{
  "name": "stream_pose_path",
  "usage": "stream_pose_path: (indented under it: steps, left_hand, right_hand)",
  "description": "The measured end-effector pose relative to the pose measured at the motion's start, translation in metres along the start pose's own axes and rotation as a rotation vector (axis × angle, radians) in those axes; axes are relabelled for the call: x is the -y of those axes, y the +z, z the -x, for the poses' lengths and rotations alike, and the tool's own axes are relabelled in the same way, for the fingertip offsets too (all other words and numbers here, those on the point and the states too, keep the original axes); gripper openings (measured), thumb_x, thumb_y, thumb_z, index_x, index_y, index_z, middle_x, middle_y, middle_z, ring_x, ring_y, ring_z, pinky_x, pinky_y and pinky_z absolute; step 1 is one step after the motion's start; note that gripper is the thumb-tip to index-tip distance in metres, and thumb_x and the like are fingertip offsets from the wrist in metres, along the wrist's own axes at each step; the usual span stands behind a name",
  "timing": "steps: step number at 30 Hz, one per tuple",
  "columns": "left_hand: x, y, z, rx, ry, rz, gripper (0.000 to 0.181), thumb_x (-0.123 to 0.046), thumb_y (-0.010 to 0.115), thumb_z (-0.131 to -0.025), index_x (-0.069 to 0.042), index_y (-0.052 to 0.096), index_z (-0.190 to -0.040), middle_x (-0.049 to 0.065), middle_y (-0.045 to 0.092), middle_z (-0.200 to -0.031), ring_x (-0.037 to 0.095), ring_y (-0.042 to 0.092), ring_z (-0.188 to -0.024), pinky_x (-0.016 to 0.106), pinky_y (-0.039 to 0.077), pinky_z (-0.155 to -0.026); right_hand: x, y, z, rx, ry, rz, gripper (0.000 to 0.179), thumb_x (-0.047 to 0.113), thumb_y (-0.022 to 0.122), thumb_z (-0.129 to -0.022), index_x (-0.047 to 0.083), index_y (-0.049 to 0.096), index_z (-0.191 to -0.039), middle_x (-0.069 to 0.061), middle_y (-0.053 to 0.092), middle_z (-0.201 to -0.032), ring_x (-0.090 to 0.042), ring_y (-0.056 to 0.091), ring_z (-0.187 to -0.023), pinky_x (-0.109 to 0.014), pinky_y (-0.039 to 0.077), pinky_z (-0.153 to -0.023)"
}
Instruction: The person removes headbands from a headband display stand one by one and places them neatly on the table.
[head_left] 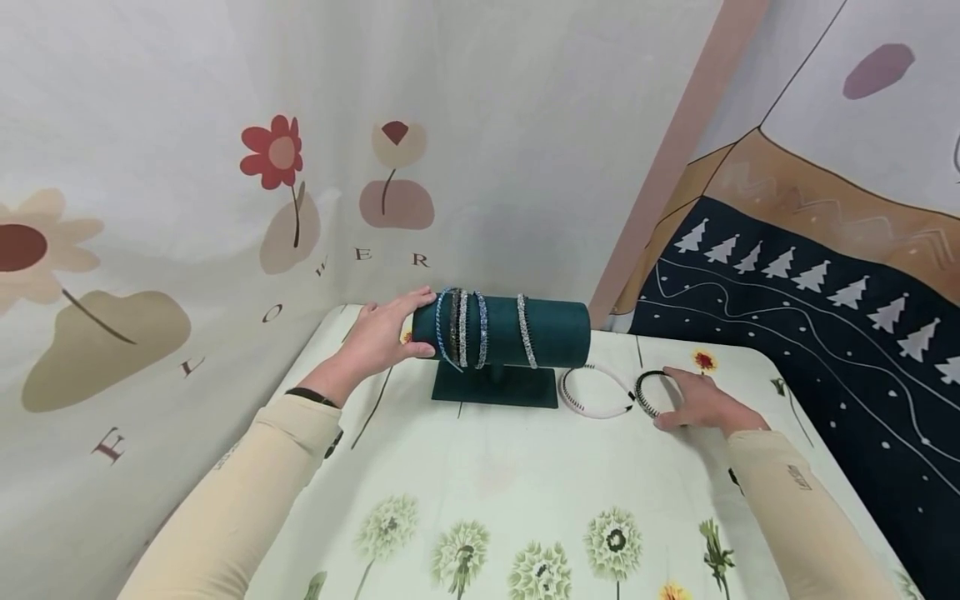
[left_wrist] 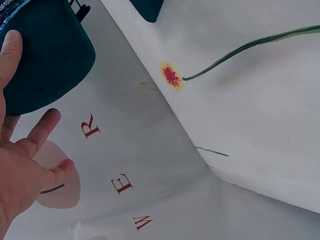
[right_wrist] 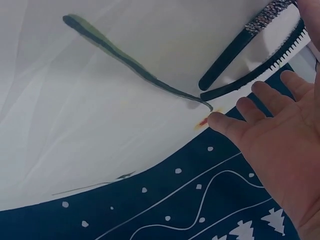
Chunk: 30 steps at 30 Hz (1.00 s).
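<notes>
In the head view, several headbands hang round a dark green roll-shaped display stand (head_left: pixel 558 329): a braided blue one, a brown one, a glittery silver one (head_left: pixel 462 329) and a blue one bunched at its left, another silver one (head_left: pixel 526 329) apart. My left hand (head_left: pixel 381 332) holds the roll's left end, thumb in front and fingers over the top. A black headband (head_left: pixel 643 398) with inner teeth lies on the table by my right hand (head_left: pixel 701 400). Thumb and fingers spread about its ends; the right wrist view shows fingers (right_wrist: pixel 270 97) fairly straight, firm contact unclear.
A pale pink headband (head_left: pixel 600 415) lies between the stand's base (head_left: pixel 495 390) and the black one. The table (head_left: pixel 525 467) wears a flower-printed white cloth. Hanging cloth (head_left: pixel 487 125) borders its back and left, with dark tree-printed cloth (head_left: pixel 750 308) at the right.
</notes>
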<state>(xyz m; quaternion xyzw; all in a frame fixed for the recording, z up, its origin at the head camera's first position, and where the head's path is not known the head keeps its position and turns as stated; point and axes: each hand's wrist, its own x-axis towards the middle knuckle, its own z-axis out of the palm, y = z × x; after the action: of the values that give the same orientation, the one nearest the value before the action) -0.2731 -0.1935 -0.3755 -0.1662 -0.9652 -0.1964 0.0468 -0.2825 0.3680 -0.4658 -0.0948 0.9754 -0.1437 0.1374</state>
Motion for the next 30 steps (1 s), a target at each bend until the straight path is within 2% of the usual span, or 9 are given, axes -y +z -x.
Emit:
stream_pose_path:
  steps: [5,10,14,18,20,23,25,27,30]
  left_hand:
    - [0.0,0.0,-0.001,0.009,-0.003,0.0,0.096,-0.038,0.086,-0.091,-0.02,0.034,-0.169,0.004,0.027,-0.179,0.036,0.036,-0.161,0.076,0.015,-0.129]
    - [-0.001,-0.001,-0.001,0.011,-0.005,0.009,0.095,-0.038,0.086,-0.091,-0.021,0.035,-0.169,0.003,0.027,-0.179,0.038,0.038,-0.16,0.076,0.014,-0.129]
    - [0.0,-0.001,-0.001,0.011,-0.007,0.01,0.094,-0.037,0.086,-0.092,-0.021,0.034,-0.169,0.003,0.027,-0.179,0.038,0.038,-0.16,0.076,0.015,-0.129]
    - [0.001,-0.001,-0.001,0.01,-0.009,0.012,0.094,-0.037,0.086,-0.092,-0.021,0.035,-0.169,0.003,0.027,-0.179,0.038,0.038,-0.16,0.075,0.015,-0.129]
    - [0.001,-0.001,-0.002,0.008,-0.008,0.011,0.094,-0.037,0.086,-0.092,-0.021,0.035,-0.169,0.003,0.027,-0.179,0.038,0.038,-0.16,0.075,0.015,-0.129]
    - [0.001,-0.001,-0.002,0.004,-0.009,0.01,0.094,-0.037,0.086,-0.091,-0.021,0.035,-0.169,0.003,0.027,-0.179,0.038,0.037,-0.16,0.075,0.015,-0.129]
    - [0.001,-0.001,-0.001,0.002,-0.01,0.011,0.095,-0.037,0.086,-0.091,-0.021,0.035,-0.169,0.003,0.027,-0.179,0.037,0.037,-0.16,0.075,0.015,-0.129]
    - [0.001,-0.001,-0.002,0.002,-0.01,0.01,0.094,-0.038,0.086,-0.091,-0.021,0.035,-0.169,0.002,0.027,-0.179,0.037,0.036,-0.161,0.075,0.015,-0.129]
    - [0.0,0.0,-0.002,0.002,-0.008,0.01,0.094,-0.038,0.086,-0.092,-0.021,0.035,-0.169,0.002,0.027,-0.179,0.037,0.036,-0.161,0.075,0.014,-0.129]
  right_hand:
    - [0.005,-0.013,0.002,-0.011,0.031,-0.053,0.117,0.057,0.082,-0.09,-0.006,0.02,-0.167,-0.041,0.031,-0.164,-0.064,0.033,-0.148,-0.077,0.035,-0.119]
    - [0.019,-0.038,0.004,-0.067,-0.002,-0.167,0.114,0.061,0.07,-0.099,-0.003,0.007,-0.17,-0.041,0.028,-0.166,-0.063,0.04,-0.146,-0.076,0.039,-0.116]
    - [0.042,-0.062,0.004,-0.151,-0.031,-0.254,0.106,0.061,0.061,-0.104,0.004,0.003,-0.172,-0.035,0.026,-0.171,-0.06,0.037,-0.15,-0.077,0.035,-0.119]
    - [0.079,-0.079,0.001,-0.228,-0.103,-0.303,0.097,0.056,0.06,-0.106,0.013,0.006,-0.174,-0.028,0.029,-0.173,-0.056,0.039,-0.152,-0.074,0.037,-0.12]
    - [0.101,-0.084,-0.001,-0.258,-0.166,-0.284,0.094,0.051,0.064,-0.106,0.014,0.011,-0.174,-0.025,0.033,-0.172,-0.054,0.049,-0.144,-0.071,0.045,-0.114]
    - [0.135,-0.085,-0.006,-0.286,-0.275,-0.226,0.094,0.046,0.073,-0.102,0.015,0.019,-0.173,-0.02,0.034,-0.174,-0.049,0.044,-0.149,-0.069,0.045,-0.116]
    - [0.157,-0.083,-0.01,-0.3,-0.346,-0.17,0.096,0.045,0.079,-0.097,0.016,0.025,-0.171,-0.015,0.035,-0.174,-0.046,0.038,-0.153,-0.07,0.042,-0.118]
    - [0.178,-0.078,-0.014,-0.313,-0.406,-0.086,0.1,0.048,0.084,-0.092,0.019,0.03,-0.17,-0.012,0.036,-0.174,-0.045,0.021,-0.162,-0.072,0.034,-0.124]
    - [0.204,-0.069,-0.018,-0.326,-0.47,0.055,0.104,0.055,0.088,-0.085,0.023,0.034,-0.169,-0.013,0.037,-0.173,-0.045,0.018,-0.164,-0.073,0.028,-0.127]
